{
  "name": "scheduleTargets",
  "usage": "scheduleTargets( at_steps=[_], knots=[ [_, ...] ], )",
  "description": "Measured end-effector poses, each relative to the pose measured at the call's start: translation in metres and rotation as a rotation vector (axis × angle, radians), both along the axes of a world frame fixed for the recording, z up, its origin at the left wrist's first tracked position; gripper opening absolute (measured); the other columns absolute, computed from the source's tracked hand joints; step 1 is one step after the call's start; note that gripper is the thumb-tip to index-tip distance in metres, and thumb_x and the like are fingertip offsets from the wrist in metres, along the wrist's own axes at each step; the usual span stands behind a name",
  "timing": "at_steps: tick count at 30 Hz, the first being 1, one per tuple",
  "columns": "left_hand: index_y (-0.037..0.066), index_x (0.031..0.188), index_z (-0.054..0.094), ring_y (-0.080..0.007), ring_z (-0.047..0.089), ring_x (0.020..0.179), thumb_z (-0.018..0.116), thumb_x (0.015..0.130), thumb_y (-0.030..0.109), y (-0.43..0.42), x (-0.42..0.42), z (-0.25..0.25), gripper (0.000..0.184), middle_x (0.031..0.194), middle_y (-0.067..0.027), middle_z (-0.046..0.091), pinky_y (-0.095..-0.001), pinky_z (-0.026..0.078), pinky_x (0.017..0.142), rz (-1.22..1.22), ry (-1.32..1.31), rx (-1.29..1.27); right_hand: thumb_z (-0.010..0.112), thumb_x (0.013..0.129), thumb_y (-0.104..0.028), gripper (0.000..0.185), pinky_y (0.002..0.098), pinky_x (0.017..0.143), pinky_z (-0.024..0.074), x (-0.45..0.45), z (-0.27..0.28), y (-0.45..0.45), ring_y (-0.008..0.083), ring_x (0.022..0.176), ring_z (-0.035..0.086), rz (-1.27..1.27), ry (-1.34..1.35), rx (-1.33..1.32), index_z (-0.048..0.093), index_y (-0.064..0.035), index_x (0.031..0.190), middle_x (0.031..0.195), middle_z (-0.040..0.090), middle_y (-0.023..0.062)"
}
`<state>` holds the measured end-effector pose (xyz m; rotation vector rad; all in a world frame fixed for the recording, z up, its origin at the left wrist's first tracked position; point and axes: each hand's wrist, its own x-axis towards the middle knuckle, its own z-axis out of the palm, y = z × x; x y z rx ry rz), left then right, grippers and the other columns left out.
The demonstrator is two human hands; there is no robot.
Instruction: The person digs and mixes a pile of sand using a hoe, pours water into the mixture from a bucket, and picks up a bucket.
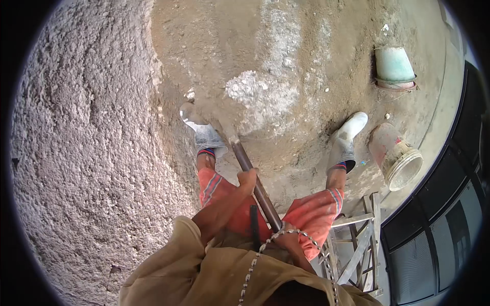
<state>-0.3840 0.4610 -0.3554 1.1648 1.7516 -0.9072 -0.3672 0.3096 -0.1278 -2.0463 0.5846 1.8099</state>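
A long brown shovel handle slants from my waist down to the ground. Its sandy-coloured head lies low near my left boot and blends with the dirt, so its edges are hard to make out. My left hand is wrapped around the middle of the handle. Close to my waist, my right hand grips the upper end, partly behind a beaded necklace. Just beyond the shovel head sits a pile of whitish, lumpy material on the sandy ground.
A rough plastered wall runs along the left. Boots stand on both sides of the pile. To the right are a pale green bucket and a tipped whitish bucket. A wooden frame stands at lower right, near dark window panels.
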Motion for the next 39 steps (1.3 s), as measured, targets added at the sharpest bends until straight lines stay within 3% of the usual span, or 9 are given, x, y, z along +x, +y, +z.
scheduleTargets(
  at_steps=[4,10,12,15,20,23,25,34,39],
  knots=[
    [-0.004,0.075,0.058,-0.0197,0.056,0.057,0.065,0.063,0.01,-0.011,0.057,0.109,0.019,0.066,-0.0105,0.056,-0.0353,0.042,0.047,0.073,0.144,0.036,0.071,0.057,-0.021,0.035,0.0415,0.068,0.0483,-0.023,0.032,-0.024,0.0351,0.073,0.063,-0.211,0.16,0.09,0.063,-0.0002,0.084,0.074,0.063,0.0209],
    [0.0,0.059,0.056,-0.0173,0.05,0.045,0.066,0.062,0.009,0.078,0.148,0.048,0.014,0.056,-0.0074,0.052,-0.0308,0.037,0.042,0.297,-0.403,0.0,0.069,0.059,-0.019,0.031,0.0381,0.061,0.0481,0.055,-0.055,0.044,0.0335,0.064,0.061,-0.323,-0.14,0.284,0.059,0.0001,0.082,0.067,0.06,0.0195],
    [-0.002,0.076,0.054,-0.0182,0.052,0.046,0.06,0.066,0.006,0.135,0.251,0.04,0.013,0.06,-0.0101,0.054,-0.0314,0.044,0.042,0.349,-0.66,-0.164,0.067,0.061,-0.017,0.029,0.0393,0.063,0.0477,0.112,-0.121,0.094,0.037,0.067,0.06,-0.255,-0.449,0.419,0.058,-0.0012,0.083,0.07,0.06,0.0202],
    [0.003,0.079,0.048,-0.0175,0.054,0.051,0.06,0.072,0.008,0.214,0.406,0.037,0.014,0.066,-0.0063,0.049,-0.0313,0.047,0.046,0.277,-0.964,-0.302,0.065,0.065,-0.017,0.034,0.0441,0.067,0.0483,0.237,-0.182,0.186,0.0408,0.074,0.06,-0.167,-0.779,0.349,0.055,0.0013,0.091,0.073,0.06,0.0243],
    [-0.004,0.08,0.05,-0.0171,0.053,0.044,0.058,0.073,0.007,0.307,0.568,-0.037,0.015,0.06,-0.0106,0.053,-0.0306,0.048,0.041,-0.127,-1.073,0.036,0.068,0.064,-0.02,0.041,0.0432,0.069,0.0489,0.374,-0.226,0.303,0.0403,0.076,0.061,-0.163,-0.917,0.313,0.053,0.0036,0.094,0.077,0.061,0.0252],
    [-0.006,0.08,0.051,-0.0183,0.054,0.044,0.057,0.071,0.007,0.328,0.524,-0.081,0.016,0.06,-0.011,0.054,-0.032,0.048,0.04,-0.269,-0.772,-0.083,0.063,0.063,-0.014,0.033,0.0439,0.073,0.0488,0.347,-0.24,0.324,0.0411,0.082,0.061,-0.269,-0.504,0.381,0.059,0.0058,0.089,0.082,0.061,0.0281],
    [-0.006,0.077,0.051,-0.0201,0.054,0.044,0.056,0.07,0.007,0.318,0.463,-0.111,0.015,0.06,-0.011,0.053,-0.0337,0.047,0.04,-0.068,-0.777,-0.004,0.06,0.062,-0.012,0.03,0.0434,0.076,0.0482,0.295,-0.258,0.304,0.0415,0.084,0.06,-0.214,-0.497,0.345,0.06,0.0069,0.085,0.085,0.061,0.029],
    [-0.001,0.065,0.054,-0.0202,0.051,0.038,0.059,0.071,0.01,0.231,0.203,-0.062,0.013,0.055,-0.0109,0.054,-0.0331,0.043,0.036,0.1,-0.494,0.162,0.068,0.06,-0.019,0.043,0.0441,0.075,0.049,0.093,-0.188,0.195,0.0395,0.084,0.061,-0.1,-0.203,0.285,0.057,0.0058,0.094,0.083,0.06,0.0285],
    [-0.01,0.083,0.062,-0.0288,0.062,0.07,0.059,0.07,0.026,0.161,0.032,-0.095,0.038,0.073,-0.0165,0.063,-0.037,0.047,0.065,-0.233,0.028,0.204,0.07,0.059,-0.023,0.044,0.0434,0.075,0.0496,0.012,-0.124,0.105,0.0396,0.084,0.06,-0.007,-0.025,0.199,0.058,0.0016,0.093,0.085,0.062,0.0249]
  ],
)
